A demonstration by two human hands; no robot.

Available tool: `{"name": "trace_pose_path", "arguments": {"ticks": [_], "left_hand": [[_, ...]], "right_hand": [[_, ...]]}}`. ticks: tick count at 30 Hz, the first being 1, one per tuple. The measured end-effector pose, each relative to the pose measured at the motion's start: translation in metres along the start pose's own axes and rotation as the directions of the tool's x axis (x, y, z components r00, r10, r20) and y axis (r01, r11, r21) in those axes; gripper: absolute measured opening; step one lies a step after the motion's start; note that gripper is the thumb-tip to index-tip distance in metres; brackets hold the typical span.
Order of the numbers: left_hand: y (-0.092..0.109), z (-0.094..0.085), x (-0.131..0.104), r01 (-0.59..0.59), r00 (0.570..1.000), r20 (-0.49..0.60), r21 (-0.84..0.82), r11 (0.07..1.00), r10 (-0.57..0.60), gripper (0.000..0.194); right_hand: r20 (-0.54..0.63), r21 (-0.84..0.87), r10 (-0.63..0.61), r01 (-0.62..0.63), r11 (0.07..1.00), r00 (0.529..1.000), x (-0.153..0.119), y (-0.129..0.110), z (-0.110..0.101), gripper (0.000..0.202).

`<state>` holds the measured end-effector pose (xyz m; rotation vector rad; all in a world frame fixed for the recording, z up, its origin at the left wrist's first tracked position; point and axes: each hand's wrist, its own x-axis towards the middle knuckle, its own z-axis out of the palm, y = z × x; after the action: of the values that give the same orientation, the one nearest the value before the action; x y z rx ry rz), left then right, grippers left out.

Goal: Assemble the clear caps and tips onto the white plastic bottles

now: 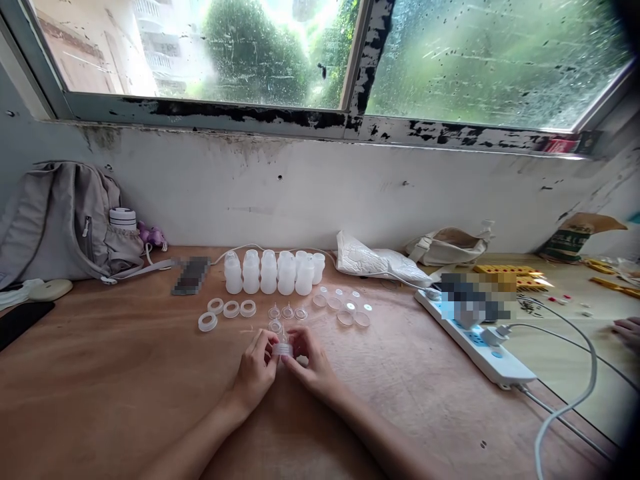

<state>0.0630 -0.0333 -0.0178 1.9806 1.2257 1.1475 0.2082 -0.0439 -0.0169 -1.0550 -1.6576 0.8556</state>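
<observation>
Between my left hand [256, 373] and my right hand [314, 365], near the middle of the table, is a translucent bottle collar [283, 350] with a clear nipple standing up through it. The fingers of both hands pinch it from the two sides, and parts of it are hidden behind them. Just beyond my fingertips lie several clear silicone nipples [287, 313]. To the left are several white collar rings [207, 330], lying flat. Several clear round caps [362, 321] rest to the right. Behind these, frosted small bottles [269, 275] stand upright in rows, without collars.
A white power strip [480, 350] with plugs and looping cables lies at right. At the back are a white padded pouch [380, 262] and a beige bag [447, 247]. A grey backpack [65, 220] stands left. Another person's hand [629, 332] shows at the right edge.
</observation>
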Motion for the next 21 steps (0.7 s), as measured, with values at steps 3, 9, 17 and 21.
{"name": "trace_pose_path", "arguments": {"ticks": [3, 9, 17, 21], "left_hand": [[-0.006, -0.003, 0.004, -0.049, 0.999, -0.019, 0.03, 0.998, 0.05, 0.013], [-0.014, -0.004, 0.009, -0.086, 0.996, 0.014, 0.001, 0.996, 0.086, 0.021], [0.001, -0.015, 0.006, -0.126, 0.963, 0.214, -0.17, 0.977, 0.162, 0.035], [0.001, -0.012, 0.009, -0.141, 0.972, 0.179, -0.086, 0.986, 0.155, 0.029]], "right_hand": [[0.069, 0.211, 0.088, -0.101, 0.972, 0.994, 0.002, -0.003, -0.003, 0.042], [0.056, 0.355, 0.214, -0.22, 0.909, 0.975, 0.009, 0.002, -0.004, 0.042], [-0.036, 0.163, 0.179, -0.171, 0.972, 0.983, 0.009, 0.003, -0.006, 0.02], [-0.058, -0.017, 0.057, -0.058, 0.998, 0.997, 0.006, 0.005, -0.005, 0.014]]}}
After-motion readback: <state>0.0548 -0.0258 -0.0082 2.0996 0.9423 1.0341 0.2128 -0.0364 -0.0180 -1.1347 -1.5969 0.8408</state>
